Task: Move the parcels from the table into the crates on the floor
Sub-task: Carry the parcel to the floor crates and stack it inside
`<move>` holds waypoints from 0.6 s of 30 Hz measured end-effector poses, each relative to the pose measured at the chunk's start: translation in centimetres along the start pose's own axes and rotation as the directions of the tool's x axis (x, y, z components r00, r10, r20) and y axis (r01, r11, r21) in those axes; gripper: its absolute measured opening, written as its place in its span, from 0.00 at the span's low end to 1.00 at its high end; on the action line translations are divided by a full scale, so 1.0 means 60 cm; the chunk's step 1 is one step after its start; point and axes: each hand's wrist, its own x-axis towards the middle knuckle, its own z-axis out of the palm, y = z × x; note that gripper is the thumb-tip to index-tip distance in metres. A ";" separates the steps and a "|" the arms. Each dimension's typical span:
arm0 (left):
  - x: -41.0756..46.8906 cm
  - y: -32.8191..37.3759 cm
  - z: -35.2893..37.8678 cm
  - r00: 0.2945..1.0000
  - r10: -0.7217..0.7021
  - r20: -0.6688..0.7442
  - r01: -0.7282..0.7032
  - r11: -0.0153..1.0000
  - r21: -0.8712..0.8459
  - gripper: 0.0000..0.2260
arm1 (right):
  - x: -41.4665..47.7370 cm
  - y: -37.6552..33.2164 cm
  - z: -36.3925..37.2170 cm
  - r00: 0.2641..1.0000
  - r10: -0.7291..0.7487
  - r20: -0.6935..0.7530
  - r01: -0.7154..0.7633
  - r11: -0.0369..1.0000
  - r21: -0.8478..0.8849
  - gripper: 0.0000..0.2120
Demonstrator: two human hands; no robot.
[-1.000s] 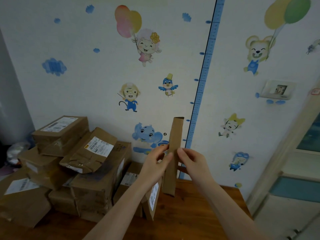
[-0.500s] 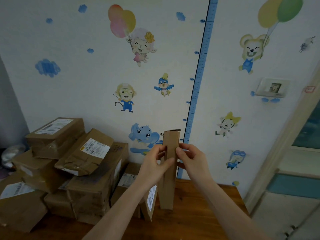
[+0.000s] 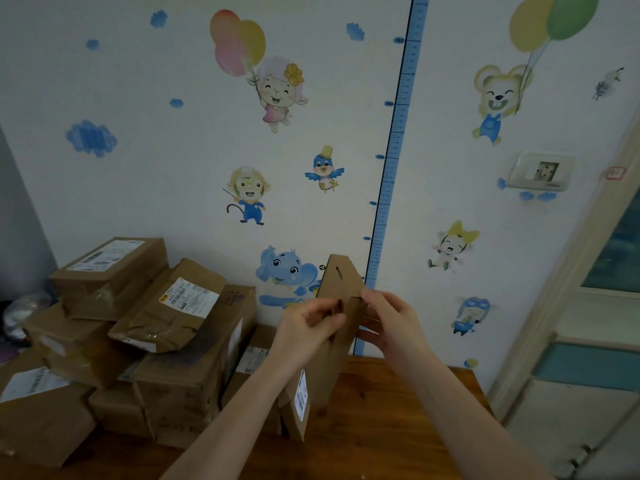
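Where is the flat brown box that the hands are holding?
In the middle of the head view, the flat brown box is held on end between the left hand and right hand, above the wooden table, right of the parcel pile.

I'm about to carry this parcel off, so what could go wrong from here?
The flat cardboard parcel is gripped only near its middle by the left hand and right hand, so it might twist or slip. Its lower end is beside the labelled parcel standing on edge, which could get knocked over.
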 end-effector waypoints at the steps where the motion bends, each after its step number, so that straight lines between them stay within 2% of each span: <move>1: -0.001 0.005 0.000 1.000 -0.019 0.008 0.020 0.999 -0.046 0.22 | -0.001 0.001 -0.002 1.000 0.007 0.019 -0.007 1.000 0.012 0.12; 3: -0.003 0.014 0.003 0.999 -0.041 0.007 0.041 0.995 -0.088 0.29 | -0.002 0.004 -0.003 0.997 0.005 0.082 -0.006 1.000 0.010 0.16; 4: -0.002 0.017 0.005 1.000 -0.026 0.007 0.026 0.997 -0.076 0.28 | -0.003 0.006 -0.004 0.993 -0.003 0.118 0.003 1.000 -0.002 0.17; 6: 0.000 0.022 0.011 0.999 0.028 0.020 -0.027 0.999 -0.028 0.17 | -0.006 0.008 -0.002 0.985 -0.020 0.173 0.024 0.999 -0.023 0.18; 8: -0.001 0.026 0.013 0.998 0.055 0.024 -0.055 0.998 -0.007 0.14 | -0.008 0.009 -0.002 0.981 -0.036 0.188 0.043 0.998 -0.036 0.18; 12: -0.002 0.026 0.009 0.999 0.049 0.009 -0.049 0.999 -0.016 0.15 | -0.007 0.011 -0.003 0.981 -0.044 0.186 0.052 0.998 -0.039 0.18; 16: -0.001 0.022 0.012 1.000 -0.010 -0.018 0.008 0.997 -0.079 0.13 | -0.004 0.011 0.006 0.994 -0.031 0.108 0.032 0.999 -0.010 0.06; 18: -0.003 0.025 0.012 0.999 -0.048 -0.004 0.047 0.990 -0.130 0.13 | -0.001 0.012 0.008 0.997 -0.041 0.064 0.046 0.996 -0.072 0.08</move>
